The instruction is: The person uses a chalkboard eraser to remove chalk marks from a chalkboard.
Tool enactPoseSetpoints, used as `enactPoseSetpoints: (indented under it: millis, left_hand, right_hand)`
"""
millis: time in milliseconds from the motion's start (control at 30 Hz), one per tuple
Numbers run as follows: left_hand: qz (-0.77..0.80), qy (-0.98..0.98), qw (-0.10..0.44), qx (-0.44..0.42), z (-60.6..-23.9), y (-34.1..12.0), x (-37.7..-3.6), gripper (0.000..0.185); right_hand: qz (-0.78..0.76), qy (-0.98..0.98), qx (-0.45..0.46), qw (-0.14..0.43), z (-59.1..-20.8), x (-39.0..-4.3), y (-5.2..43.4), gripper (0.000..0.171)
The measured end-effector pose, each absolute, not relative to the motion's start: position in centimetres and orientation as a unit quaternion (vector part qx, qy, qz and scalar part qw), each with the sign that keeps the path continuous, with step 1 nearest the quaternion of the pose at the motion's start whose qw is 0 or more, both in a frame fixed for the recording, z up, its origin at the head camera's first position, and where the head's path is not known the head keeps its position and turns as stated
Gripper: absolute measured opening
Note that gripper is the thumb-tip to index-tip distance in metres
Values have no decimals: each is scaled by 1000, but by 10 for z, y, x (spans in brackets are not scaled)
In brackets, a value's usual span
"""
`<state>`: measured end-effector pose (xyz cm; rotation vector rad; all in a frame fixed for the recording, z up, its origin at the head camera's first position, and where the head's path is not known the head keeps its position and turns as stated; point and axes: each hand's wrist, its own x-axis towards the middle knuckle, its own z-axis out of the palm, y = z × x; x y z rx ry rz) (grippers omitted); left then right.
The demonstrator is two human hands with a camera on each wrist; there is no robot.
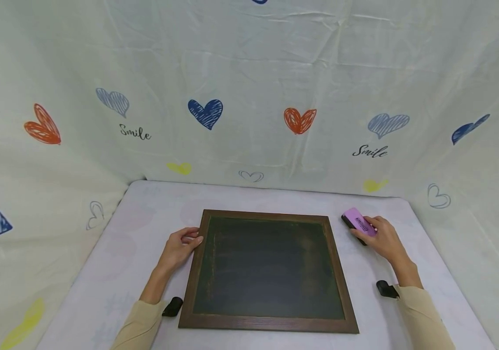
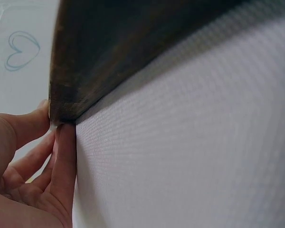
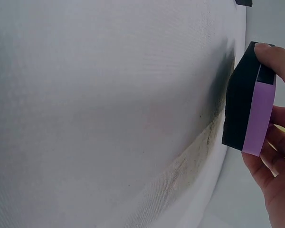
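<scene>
Purple-backed black eraser (image 1: pixel 358 225) clamped in right-hand fingers (image 3: pixel 275 142); left fingers (image 2: pixel 61 156) straight against wooden frame (image 1: pixel 193 272)

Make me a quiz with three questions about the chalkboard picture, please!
1. Where is the purple eraser?
A. On top of the chalkboard
B. To the right of the chalkboard
C. To its left

2. What colour is the chalkboard frame?
A. Brown
B. White
C. Red

3. What is the left hand doing?
A. Lifting the eraser
B. Hanging in the air
C. Touching the chalkboard's left edge

Answers: 1 B, the right hand grips it on the table beside the frame; 2 A, the wooden frame looks dark brown; 3 C, its fingers meet the frame.
</scene>
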<state>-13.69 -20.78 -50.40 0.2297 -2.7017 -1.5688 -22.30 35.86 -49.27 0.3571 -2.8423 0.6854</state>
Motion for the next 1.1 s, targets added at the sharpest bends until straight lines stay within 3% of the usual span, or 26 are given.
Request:
enactPoseSetpoints:
  millis: [833,1100]
  left_hand:
    - [-502,-862,2,70,-499,-209,-135,39]
    - [-501,-863,9,66,-495,-213,-137,37]
  right_hand:
    - [219,-968,92,75,-499,-226,371,67]
    - [243,-956,93,139,-498,-221,374,51]
